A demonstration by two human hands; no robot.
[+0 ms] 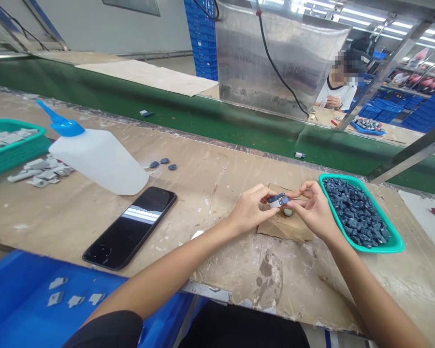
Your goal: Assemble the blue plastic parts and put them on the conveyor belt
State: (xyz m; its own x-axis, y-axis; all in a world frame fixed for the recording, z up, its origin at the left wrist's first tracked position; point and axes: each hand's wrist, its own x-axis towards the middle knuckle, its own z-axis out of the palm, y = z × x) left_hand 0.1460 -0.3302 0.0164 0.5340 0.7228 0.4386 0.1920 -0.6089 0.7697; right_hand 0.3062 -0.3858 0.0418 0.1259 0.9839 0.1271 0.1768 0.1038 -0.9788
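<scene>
A long workbench with a scarred wooden top [206, 193] runs across the room, a green conveyor belt [188, 118] alongside it on the far side; beyond a steel panel [268, 63], a co-worker [337, 89] in a white T-shirt sits at work. On the bench's left stand a teal basket [18, 157] of grey pieces and a white squeeze bottle [101, 162] with a blue nozzle; a black smartphone [130, 227] lies nearer, face up, and a blue crate [21, 304] sits at the near left. To the right, a teal tray [380, 249] is heaped with dark blue pieces [355, 210]; it lies closer to the right hand [313, 210] than to the left hand [248, 210]; the two hands are together, their fingertips clamped on a small blue-and-white part [278, 201] above a cardboard scrap [293, 232]; the part sits between them, its long axis running left to right, rising slightly rightward; a pale blob [287, 211] rests on the cardboard just below it.
</scene>
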